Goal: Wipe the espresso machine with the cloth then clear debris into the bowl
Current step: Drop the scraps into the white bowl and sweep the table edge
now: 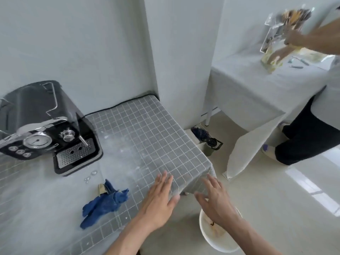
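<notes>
**Bright room, soft and blurry picture**

The light is bright and even, and I see almost no hard shadows. On the floor (311,186) at the right there is white glare. My hands look smeared by motion. Straight lines bend near the edges, and the whole view is a little hazy.

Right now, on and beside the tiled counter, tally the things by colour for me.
Black: 1, the espresso machine.
Blue: 1, the cloth.
White: 1, the bowl, under the right hand, off the counter's edge.
Total: 3.
</notes>
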{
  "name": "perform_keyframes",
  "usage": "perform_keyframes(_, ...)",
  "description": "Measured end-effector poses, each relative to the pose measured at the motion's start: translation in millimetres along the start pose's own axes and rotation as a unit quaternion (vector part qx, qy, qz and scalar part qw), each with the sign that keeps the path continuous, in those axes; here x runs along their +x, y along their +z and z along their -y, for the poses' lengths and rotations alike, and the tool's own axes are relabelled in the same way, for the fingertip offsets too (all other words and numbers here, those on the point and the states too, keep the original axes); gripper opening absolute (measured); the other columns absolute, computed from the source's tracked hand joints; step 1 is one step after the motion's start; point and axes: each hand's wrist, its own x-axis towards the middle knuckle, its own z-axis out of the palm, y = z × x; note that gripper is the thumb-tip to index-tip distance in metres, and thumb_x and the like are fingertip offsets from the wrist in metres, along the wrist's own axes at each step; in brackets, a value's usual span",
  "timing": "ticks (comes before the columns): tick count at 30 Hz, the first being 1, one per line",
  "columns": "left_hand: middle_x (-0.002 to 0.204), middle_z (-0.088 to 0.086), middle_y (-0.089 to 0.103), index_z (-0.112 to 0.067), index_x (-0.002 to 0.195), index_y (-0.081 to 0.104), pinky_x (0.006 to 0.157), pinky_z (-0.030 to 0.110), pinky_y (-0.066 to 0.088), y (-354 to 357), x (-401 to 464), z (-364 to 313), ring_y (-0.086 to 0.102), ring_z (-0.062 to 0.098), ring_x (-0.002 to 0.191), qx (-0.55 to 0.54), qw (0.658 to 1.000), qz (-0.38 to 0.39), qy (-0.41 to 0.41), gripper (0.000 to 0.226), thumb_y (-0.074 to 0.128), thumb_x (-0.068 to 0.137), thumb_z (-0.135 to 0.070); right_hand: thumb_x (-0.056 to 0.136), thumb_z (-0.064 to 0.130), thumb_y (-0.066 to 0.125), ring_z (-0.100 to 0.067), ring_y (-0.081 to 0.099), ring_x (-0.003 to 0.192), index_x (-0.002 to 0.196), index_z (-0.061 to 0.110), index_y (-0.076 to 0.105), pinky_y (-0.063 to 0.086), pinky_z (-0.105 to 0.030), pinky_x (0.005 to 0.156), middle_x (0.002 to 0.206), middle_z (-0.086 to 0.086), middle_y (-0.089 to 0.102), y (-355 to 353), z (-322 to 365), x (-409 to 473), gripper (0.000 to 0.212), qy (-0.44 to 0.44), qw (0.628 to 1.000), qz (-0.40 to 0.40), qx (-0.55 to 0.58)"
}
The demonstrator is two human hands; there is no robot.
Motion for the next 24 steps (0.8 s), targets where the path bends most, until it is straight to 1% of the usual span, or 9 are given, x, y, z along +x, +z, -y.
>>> perform_keyframes(3, 0.165, -0.013, -0.031, -0.03, 0.163, -0.011, 0.124, 0.031, -0.009, -26.1, -21.4, 37.3, -0.029, 0.007, 0.152, 0.0, 0.998, -0.029, -0.051, 0.074, 0.025, 0.106, -0.061, 0.103, 0.056, 0.05, -0.025, 0.013, 0.161, 0.16, 0.03, 0.034, 0.024, -0.049, 0.128, 0.173, -0.001, 0.02, 2.1, 45.9, 12.7, 0.065, -0.039, 0.999, 0.031, -0.021)
perform_keyframes(6, 0.168, -0.012, -0.025, -0.029, 0.164, -0.007, 0.126, 0.032, -0.005, -43.3, -43.6, 79.7, -0.024, 0.009, 0.154, -0.024, 0.992, -0.062, -0.105, 0.074, 0.028, 0.106, -0.059, 0.104, 0.057, 0.045, -0.024, 0.011, 0.161, 0.161, 0.03, 0.03, 0.023, -0.049, 0.127, 0.174, 0.0, 0.017, 13.7, 92.8, 23.9, 0.065, -0.083, 0.994, 0.061, -0.043)
perform_keyframes(9, 0.172, -0.007, -0.014, -0.027, 0.165, 0.002, 0.128, 0.034, 0.005, -53.2, -64.6, 126.0, -0.012, 0.015, 0.159, -0.038, 0.983, -0.086, -0.159, 0.072, 0.032, 0.107, -0.057, 0.105, 0.054, 0.046, -0.025, 0.014, 0.16, 0.162, 0.027, 0.029, 0.026, -0.049, 0.127, 0.173, -0.001, 0.02, 32.6, 137.0, 32.4, 0.065, -0.127, 0.986, 0.09, -0.057)
perform_keyframes(12, 0.173, -0.001, -0.007, -0.025, 0.165, 0.003, 0.128, 0.04, 0.015, -56.3, -83.1, 170.7, -0.004, 0.021, 0.16, -0.022, 0.973, -0.083, -0.214, 0.073, 0.033, 0.107, -0.056, 0.104, 0.052, 0.049, -0.025, 0.022, 0.157, 0.161, 0.024, 0.03, 0.031, -0.046, 0.124, 0.17, -0.001, 0.027, 58.0, 176.8, 38.5, 0.067, -0.157, 0.977, 0.121, -0.076)
perform_keyframes(15, 0.173, 0.003, 0.013, -0.024, 0.164, 0.015, 0.121, 0.045, 0.032, -53.8, -97.9, 202.4, 0.02, 0.028, 0.156, -0.02, 0.961, -0.072, -0.267, 0.071, 0.04, 0.105, -0.055, 0.101, 0.05, 0.052, -0.023, 0.033, 0.15, 0.16, 0.023, 0.032, 0.037, -0.042, 0.12, 0.165, 0.002, 0.035, 82.9, 209.6, 40.4, 0.068, -0.181, 0.967, 0.15, -0.094)
perform_keyframes(17, 0.162, 0.001, 0.035, -0.027, 0.16, 0.025, 0.109, 0.043, 0.043, -51.3, -103.9, 216.4, 0.041, 0.029, 0.142, -0.021, 0.956, -0.078, -0.281, 0.069, 0.047, 0.101, -0.056, 0.099, 0.047, 0.055, -0.022, 0.041, 0.143, 0.158, 0.025, 0.036, 0.042, -0.039, 0.115, 0.16, 0.003, 0.041, 96.5, 226.7, 42.7, 0.066, -0.188, 0.962, 0.166, -0.111)
perform_keyframes(19, 0.146, -0.003, 0.049, -0.032, 0.154, 0.031, 0.099, 0.039, 0.048, -48.2, -105.9, 226.6, 0.05, 0.025, 0.128, -0.013, 0.958, -0.076, -0.278, 0.065, 0.051, 0.098, -0.058, 0.097, 0.044, 0.059, -0.022, 0.047, 0.135, 0.154, 0.026, 0.041, 0.047, -0.037, 0.107, 0.151, 0.003, 0.047, 108.9, 237.9, 47.6, 0.063, -0.182, 0.958, 0.179, -0.129)
perform_keyframes(21, 0.133, -0.005, 0.054, -0.036, 0.148, 0.037, 0.093, 0.036, 0.05, -45.0, -104.2, 234.9, 0.053, 0.021, 0.118, -0.017, 0.961, -0.073, -0.266, 0.06, 0.053, 0.095, -0.059, 0.096, 0.042, 0.06, -0.022, 0.049, 0.128, 0.15, 0.027, 0.045, 0.049, -0.037, 0.102, 0.143, 0.002, 0.052, 120.2, 245.0, 54.1, 0.058, -0.174, 0.955, 0.192, -0.142)
perform_keyframes(24, 0.124, -0.008, 0.056, -0.037, 0.142, 0.045, 0.091, 0.033, 0.051, -40.7, -101.0, 243.9, 0.057, 0.016, 0.112, -0.094, 0.958, -0.087, -0.257, 0.054, 0.058, 0.093, -0.056, 0.094, 0.043, 0.061, -0.021, 0.052, 0.12, 0.14, 0.026, 0.054, 0.049, -0.033, 0.093, 0.131, 0.002, 0.055, 132.8, 249.7, 62.7, 0.049, -0.163, 0.953, 0.203, -0.156)
